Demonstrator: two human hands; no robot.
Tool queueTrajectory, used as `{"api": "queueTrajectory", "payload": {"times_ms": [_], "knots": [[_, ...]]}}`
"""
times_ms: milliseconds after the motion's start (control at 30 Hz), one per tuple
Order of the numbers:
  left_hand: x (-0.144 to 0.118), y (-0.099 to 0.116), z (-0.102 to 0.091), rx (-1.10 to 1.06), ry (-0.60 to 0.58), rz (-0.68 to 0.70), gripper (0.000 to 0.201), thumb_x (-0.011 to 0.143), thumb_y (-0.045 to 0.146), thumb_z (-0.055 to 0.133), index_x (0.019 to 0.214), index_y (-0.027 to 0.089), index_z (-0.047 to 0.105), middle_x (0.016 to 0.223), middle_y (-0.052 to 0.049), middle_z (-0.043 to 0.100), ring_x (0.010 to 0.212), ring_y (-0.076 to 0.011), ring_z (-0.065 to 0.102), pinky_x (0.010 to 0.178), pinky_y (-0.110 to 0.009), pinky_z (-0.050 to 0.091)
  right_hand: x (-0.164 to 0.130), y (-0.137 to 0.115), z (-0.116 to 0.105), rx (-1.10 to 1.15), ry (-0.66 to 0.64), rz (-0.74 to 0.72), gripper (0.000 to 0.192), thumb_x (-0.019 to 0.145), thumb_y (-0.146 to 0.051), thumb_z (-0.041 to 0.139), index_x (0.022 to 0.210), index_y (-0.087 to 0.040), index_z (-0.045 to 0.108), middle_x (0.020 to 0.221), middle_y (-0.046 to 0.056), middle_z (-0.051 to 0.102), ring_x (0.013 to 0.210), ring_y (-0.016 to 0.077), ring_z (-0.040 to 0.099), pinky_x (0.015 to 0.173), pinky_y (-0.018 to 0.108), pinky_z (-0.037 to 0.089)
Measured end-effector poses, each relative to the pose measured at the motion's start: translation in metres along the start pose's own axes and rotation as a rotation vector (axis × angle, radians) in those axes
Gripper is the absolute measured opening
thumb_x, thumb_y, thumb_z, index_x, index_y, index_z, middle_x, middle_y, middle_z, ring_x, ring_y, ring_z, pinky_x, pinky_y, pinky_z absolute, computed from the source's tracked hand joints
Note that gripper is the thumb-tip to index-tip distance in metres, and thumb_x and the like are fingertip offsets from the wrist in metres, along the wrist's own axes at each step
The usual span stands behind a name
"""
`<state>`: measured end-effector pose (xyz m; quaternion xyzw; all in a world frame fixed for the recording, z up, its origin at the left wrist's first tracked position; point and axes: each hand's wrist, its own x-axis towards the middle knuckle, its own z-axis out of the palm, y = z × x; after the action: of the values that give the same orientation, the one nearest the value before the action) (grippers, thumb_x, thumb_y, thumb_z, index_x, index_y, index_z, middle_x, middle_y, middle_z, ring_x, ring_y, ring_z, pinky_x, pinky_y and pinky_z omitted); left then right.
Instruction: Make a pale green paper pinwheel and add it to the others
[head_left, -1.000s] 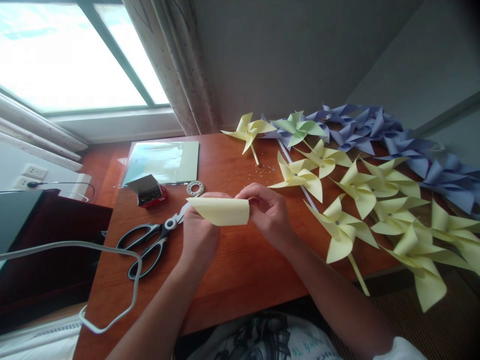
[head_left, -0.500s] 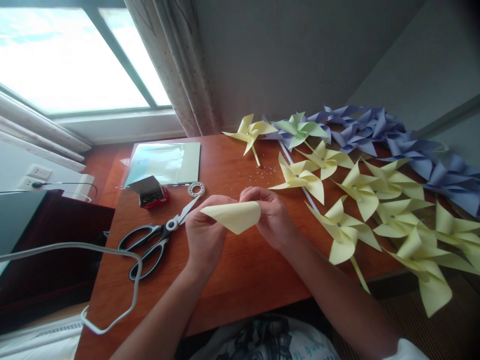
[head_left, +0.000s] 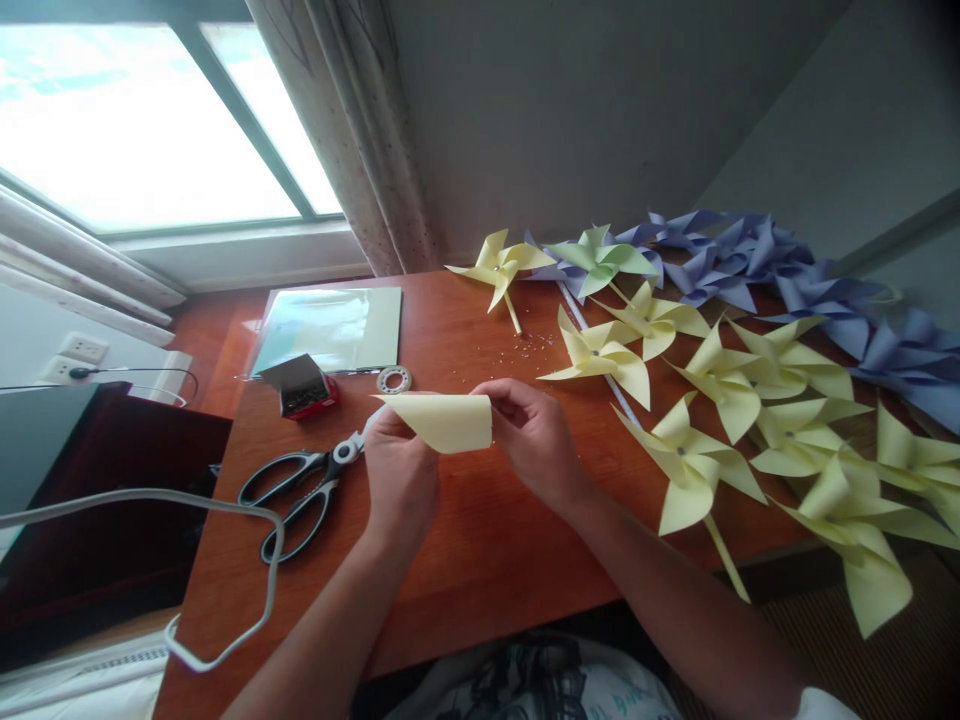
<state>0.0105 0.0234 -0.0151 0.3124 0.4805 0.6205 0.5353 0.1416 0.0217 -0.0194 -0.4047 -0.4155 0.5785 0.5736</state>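
Note:
A piece of yellow paper (head_left: 450, 422) with curved blades, like part of a pinwheel, is held up over the table between both hands. My left hand (head_left: 401, 465) grips it from the left, its fingers largely behind the paper. At the paper's right edge, my right hand (head_left: 532, 435) is closed with thumb and fingers pinched against it; the fingertips are partly hidden. Just left of my left hand lie scissors (head_left: 330, 465) with black and grey handles, their blades running toward that hand. Finished yellow pinwheels (head_left: 682, 455) lie to the right of my right hand.
Behind the hands are a tape roll (head_left: 394, 380), an opened small red box (head_left: 306, 390) and a plastic-wrapped paper pack (head_left: 330, 325). Purple pinwheels (head_left: 705, 275) and a green pinwheel (head_left: 600, 257) fill the back right. A white cable (head_left: 225, 500) loops over the table's left edge.
The yellow paper has turned and shifted a little left, showing a broader, squarer right end in place of a downward point. My right hand has moved slightly left with it.

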Motion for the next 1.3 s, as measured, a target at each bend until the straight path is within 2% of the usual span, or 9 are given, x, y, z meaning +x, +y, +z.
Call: {"api": "queueTrajectory", "payload": {"times_ms": [100,200,333,467,600,700,1000,1167,1300], "knots": [[-0.002,0.0,-0.003,0.066,-0.025,0.076,0.023,0.06,0.007,0.085,0.077,0.017,0.074,0.078,0.0,0.075,0.073,-0.016,0.072,0.062,-0.02,0.057,-0.001,-0.001,-0.001,-0.101,0.019,-0.049,0.014,0.079,-0.029,0.081,0.089,-0.021,0.076,0.086,0.001,0.076,0.078,0.0157,0.069,0.07,0.023,0.055],[-0.005,0.0,-0.003,0.133,-0.05,0.125,0.021,0.064,0.011,0.086,0.082,0.016,0.075,0.084,-0.002,0.077,0.078,-0.019,0.074,0.067,-0.024,0.059,0.0,-0.005,-0.001,-0.093,0.055,-0.009,0.017,0.075,-0.031,0.082,0.086,-0.02,0.075,0.083,0.001,0.076,0.076,0.017,0.07,0.069,0.025,0.057],[-0.006,0.002,0.0,0.07,-0.089,0.084,0.019,0.069,0.018,0.087,0.085,0.017,0.077,0.082,-0.003,0.078,0.079,-0.0202,0.074,0.07,-0.028,0.06,0.004,-0.008,-0.001,0.034,0.072,0.099,0.021,0.069,-0.032,0.084,0.081,-0.019,0.072,0.074,-0.001,0.074,0.067,0.0157,0.068,0.061,0.025,0.056],[-0.005,0.004,0.004,-0.037,-0.052,-0.003,0.023,0.063,0.02,0.091,0.08,0.017,0.076,0.074,-0.001,0.076,0.072,-0.0179,0.073,0.069,-0.027,0.06,0.005,-0.008,-0.002,0.082,0.053,0.147,0.026,0.067,-0.035,0.085,0.08,-0.019,0.069,0.074,-0.001,0.073,0.067,0.0159,0.068,0.061,0.026,0.056],[-0.004,0.007,0.007,-0.074,-0.025,-0.064,0.024,0.059,0.019,0.092,0.076,0.016,0.075,0.07,0.0,0.075,0.07,-0.0166,0.073,0.07,-0.026,0.059,0.004,-0.009,0.0,0.059,0.038,0.098,0.025,0.067,-0.031,0.084,0.084,-0.02,0.069,0.079,0.0,0.074,0.072,0.0159,0.068,0.059,0.023,0.054],[-0.005,0.008,0.007,-0.11,-0.028,-0.084,0.024,0.057,0.015,0.091,0.074,0.018,0.075,0.066,0.002,0.073,0.069,-0.0157,0.072,0.068,-0.025,0.058,0.004,-0.01,0.002,0.057,0.019,0.056,0.025,0.064,-0.024,0.086,0.083,-0.02,0.071,0.082,0.0,0.074,0.075,0.0151,0.068,0.063,0.023,0.056],[-0.005,0.009,0.007,-0.064,-0.035,-0.03,0.022,0.063,0.023,0.091,0.078,0.017,0.075,0.078,-0.002,0.077,0.074,-0.0168,0.072,0.07,-0.026,0.058,0.004,-0.007,0.0,-0.001,0.062,0.053,0.021,0.066,-0.028,0.085,0.08,-0.02,0.071,0.075,-0.001,0.073,0.067,0.0137,0.065,0.058,0.022,0.053],[-0.004,0.01,0.008,-0.092,-0.034,-0.048,0.026,0.063,0.03,0.093,0.078,0.017,0.076,0.072,-0.002,0.075,0.065,-0.015,0.07,0.064,-0.024,0.057,0.005,-0.009,0.0,-0.005,0.079,0.05,0.022,0.066,-0.031,0.084,0.074,-0.02,0.067,0.067,-0.003,0.069,0.059,0.0111,0.059,0.052,0.02,0.05],[-0.005,0.01,0.009,-0.105,-0.024,-0.076,0.026,0.061,0.029,0.094,0.076,0.017,0.075,0.069,-0.001,0.074,0.065,-0.015,0.07,0.063,-0.025,0.057,0.003,-0.011,0.001,-0.026,0.053,-0.017,0.017,0.067,-0.025,0.082,0.08,-0.021,0.07,0.076,-0.001,0.073,0.07,0.0142,0.066,0.058,0.022,0.054]]}}
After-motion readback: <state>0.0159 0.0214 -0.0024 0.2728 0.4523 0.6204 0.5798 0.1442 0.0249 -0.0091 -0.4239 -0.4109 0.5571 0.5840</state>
